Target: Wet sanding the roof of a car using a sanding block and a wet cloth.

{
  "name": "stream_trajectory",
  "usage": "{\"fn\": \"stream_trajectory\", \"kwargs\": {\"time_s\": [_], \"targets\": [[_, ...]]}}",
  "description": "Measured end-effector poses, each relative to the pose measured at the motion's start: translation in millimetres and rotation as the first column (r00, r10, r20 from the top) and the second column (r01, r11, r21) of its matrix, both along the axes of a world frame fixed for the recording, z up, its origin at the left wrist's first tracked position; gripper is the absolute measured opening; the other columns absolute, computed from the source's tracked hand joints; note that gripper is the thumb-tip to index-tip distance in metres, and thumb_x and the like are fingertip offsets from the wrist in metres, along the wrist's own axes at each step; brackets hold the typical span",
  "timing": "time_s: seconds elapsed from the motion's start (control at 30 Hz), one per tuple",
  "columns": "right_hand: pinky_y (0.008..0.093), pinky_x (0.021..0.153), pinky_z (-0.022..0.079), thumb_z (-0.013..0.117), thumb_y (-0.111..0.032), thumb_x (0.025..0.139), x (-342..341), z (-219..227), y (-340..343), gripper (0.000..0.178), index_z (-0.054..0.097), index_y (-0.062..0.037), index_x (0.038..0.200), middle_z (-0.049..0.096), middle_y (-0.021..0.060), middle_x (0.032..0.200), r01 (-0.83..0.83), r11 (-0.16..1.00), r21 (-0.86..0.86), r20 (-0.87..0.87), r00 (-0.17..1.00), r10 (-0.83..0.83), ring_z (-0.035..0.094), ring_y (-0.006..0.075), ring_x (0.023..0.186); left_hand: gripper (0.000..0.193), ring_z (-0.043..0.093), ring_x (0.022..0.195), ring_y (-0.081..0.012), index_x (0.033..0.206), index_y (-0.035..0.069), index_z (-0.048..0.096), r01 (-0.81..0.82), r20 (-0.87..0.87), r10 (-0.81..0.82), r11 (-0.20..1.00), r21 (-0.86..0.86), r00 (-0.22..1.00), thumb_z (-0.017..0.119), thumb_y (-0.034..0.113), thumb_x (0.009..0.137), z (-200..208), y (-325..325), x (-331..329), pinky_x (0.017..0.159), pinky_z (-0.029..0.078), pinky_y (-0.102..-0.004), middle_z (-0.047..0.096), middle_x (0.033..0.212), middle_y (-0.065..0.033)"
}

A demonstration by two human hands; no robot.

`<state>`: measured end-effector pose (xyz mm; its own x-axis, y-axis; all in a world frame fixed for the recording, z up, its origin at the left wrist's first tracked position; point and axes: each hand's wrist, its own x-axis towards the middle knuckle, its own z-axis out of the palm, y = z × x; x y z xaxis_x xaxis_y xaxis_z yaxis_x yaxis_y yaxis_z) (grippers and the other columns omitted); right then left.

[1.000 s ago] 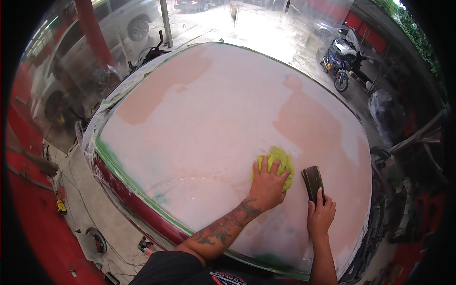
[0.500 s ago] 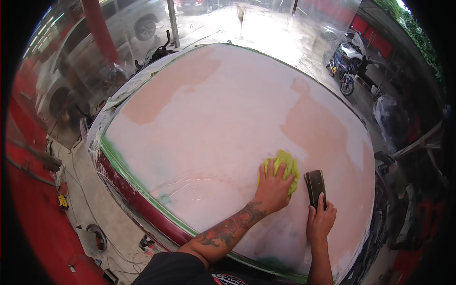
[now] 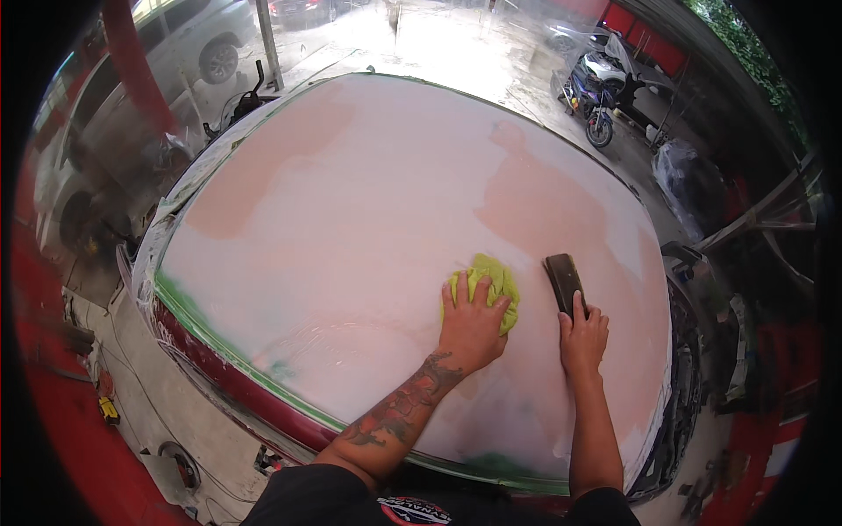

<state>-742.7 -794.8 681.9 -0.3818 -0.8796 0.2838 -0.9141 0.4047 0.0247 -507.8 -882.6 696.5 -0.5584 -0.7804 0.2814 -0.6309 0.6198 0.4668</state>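
Observation:
A car roof (image 3: 368, 202) lies in front of me, coated in pale primer with pinkish-tan patches and a wet sheen. On its near right half, my left hand (image 3: 475, 320) presses a yellow-green cloth (image 3: 498, 273) against the surface, fingers curled over it. To the right of the cloth, my right hand (image 3: 585, 337) grips the near end of a dark, long sanding block (image 3: 562, 279). The block rests on the roof and points away from me. Its underside is hidden.
Green masking tape (image 3: 237, 355) edges the roof, with dark red bodywork (image 3: 224, 373) below it. A motorcycle (image 3: 596, 96) stands at far right, near a plastic-wrapped item (image 3: 688, 184). A white vehicle (image 3: 189, 44) is at far left. Cables and a coiled hose (image 3: 180, 465) lie on the left floor.
The view has shifted, so the scene sits further left. My right hand has slid the sanding block away from me along the roof. My left hand stays on the cloth at nearly the same spot.

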Motion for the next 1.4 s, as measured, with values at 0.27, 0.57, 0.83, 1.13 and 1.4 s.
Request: {"fn": "stream_trajectory", "kwargs": {"time_s": [0.27, 0.57, 0.83, 1.13, 1.4], "targets": [[0.0472, 0.088, 0.049, 0.068, -0.038, 0.096, -31, 14, -10, 0.053, 0.06, -0.0164, 0.144, 0.062, 0.0165, 0.118, -0.044, 0.997, -0.056, -0.006, 0.999, 0.044, 0.057, 0.0343, 0.105, 0.051, 0.033, 0.142, -0.0487, 0.13, 0.018, 0.065, 0.019, 0.025, -0.019, 1.0, 0.022, 1.0, 0.077, 0.027, 0.081, 21, -5, -2, 0.118, 0.022, -0.0648, 0.046, 0.144, -0.0179], [0.0488, 0.095, 0.047, 0.063, -0.041, 0.098, -42, -4, -21, 0.054, 0.057, -0.0165, 0.146, 0.061, 0.0176, 0.123, 0.085, 0.996, -0.006, 0.046, 0.995, -0.085, 0.055, 0.0369, 0.111, 0.048, 0.032, 0.142, -0.0498, 0.127, 0.019, 0.067, -0.033, 0.044, 0.033, 0.999, 0.004, 0.999, 0.077, 0.029, 0.082, 9, -4, 3, 0.118, 0.023, -0.0657, 0.046, 0.144, -0.0177], [0.0487, 0.093, 0.047, 0.067, -0.035, 0.097, -28, 6, 28, 0.055, 0.057, -0.0124, 0.147, 0.06, 0.0212, 0.122, -0.022, 0.999, -0.026, -0.016, 1.0, 0.021, 0.055, 0.0377, 0.108, 0.051, 0.031, 0.143, -0.0501, 0.13, 0.02, 0.065, -0.026, 0.044, 0.025, 1.0, 0.014, 0.999, 0.077, 0.03, 0.082, 15, 1, 9, 0.115, 0.024, -0.0686, 0.045, 0.144, -0.0176], [0.0465, 0.093, 0.049, 0.057, -0.04, 0.104, -135, -2, -63, 0.053, 0.054, -0.0126, 0.149, 0.06, 0.0207, 0.12, 0.249, 0.964, 0.091, -0.091, 0.966, -0.241, 0.056, 0.0373, 0.108, 0.051, 0.032, 0.142, -0.0503, 0.13, 0.02, 0.066, 0.002, 0.008, -0.003, 1.0, 0.017, 1.0, 0.078, 0.029, 0.081, 11, -1, -7, 0.115, 0.024, -0.0688, 0.045, 0.144, -0.018], [0.0491, 0.093, 0.046, 0.071, -0.028, 0.093, 19, 25, 77, 0.062, 0.053, -0.0098, 0.149, 0.057, 0.0222, 0.121, -0.052, 0.997, 0.057, 0.036, 0.998, 0.05, 0.053, 0.0384, 0.106, 0.051, 0.032, 0.141, -0.0504, 0.128, 0.019, 0.067, -0.023, 0.015, 0.023, 1.0, 0.013, 1.0, 0.079, 0.028, 0.079, 15, -2, 1, 0.116, 0.024, -0.0682, 0.045, 0.143, -0.0186]]}}
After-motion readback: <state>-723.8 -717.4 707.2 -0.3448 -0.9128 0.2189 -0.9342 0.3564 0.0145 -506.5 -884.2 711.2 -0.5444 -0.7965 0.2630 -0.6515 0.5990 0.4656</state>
